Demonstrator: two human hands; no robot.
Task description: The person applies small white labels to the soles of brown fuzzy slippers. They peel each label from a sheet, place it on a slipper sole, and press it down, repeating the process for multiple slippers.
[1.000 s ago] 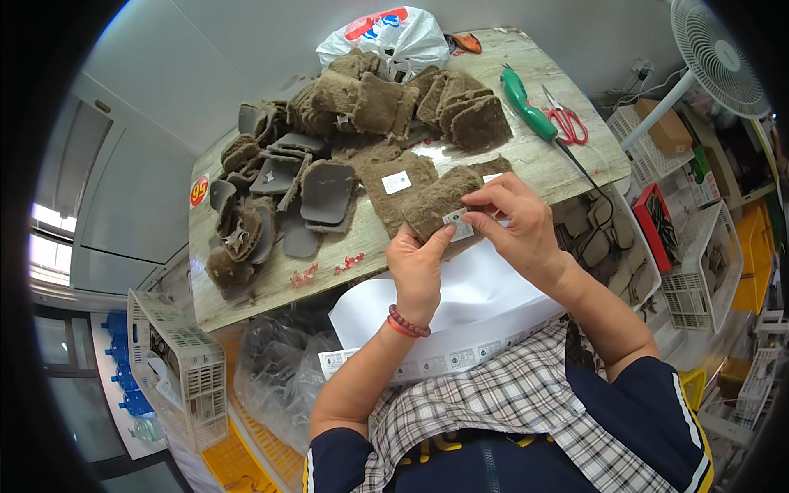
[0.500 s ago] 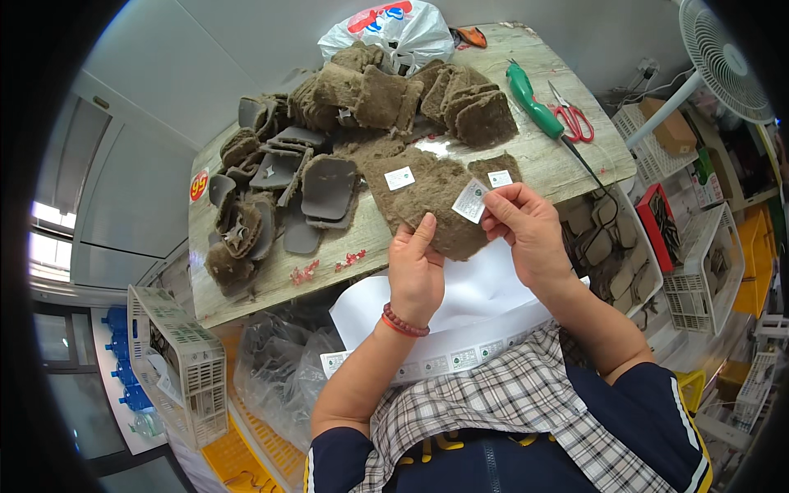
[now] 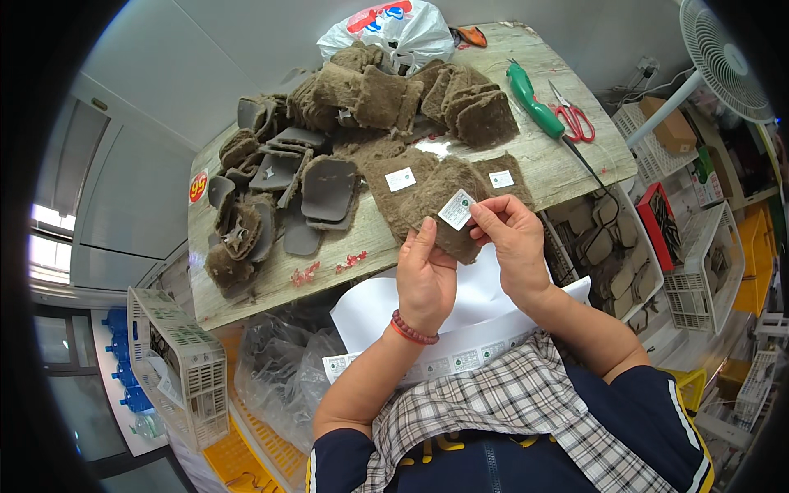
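Note:
My left hand (image 3: 426, 275) grips the near edge of a brown fuzzy pad (image 3: 444, 179), its thumb lying on top. Between the thumb and fingers of my right hand (image 3: 511, 234) is a white printed sticker (image 3: 457, 210), held against the pad's face. Whether the sticker lies flat there I cannot tell. Beneath and behind this pad are a fuzzy pad bearing a white label (image 3: 400, 179) and, to the right, another with a white label (image 3: 501, 179). Over my lap lies a white backing sheet (image 3: 466, 292) with a row of stickers (image 3: 467, 361) along its near edge.
Piled brown pads (image 3: 345, 90) and grey-backed pads (image 3: 329, 189) cover the table's left and back. A green corded cutter (image 3: 532, 100) and red-handled scissors (image 3: 573, 115) lie at right. A plastic bag (image 3: 386, 33) stands behind. Crates (image 3: 191, 370) flank the table; a fan (image 3: 727, 57) stands right.
My right hand has moved left with the sticker, bringing it onto the pad. The held pad has shifted and turned, showing more of the labelled pad at right.

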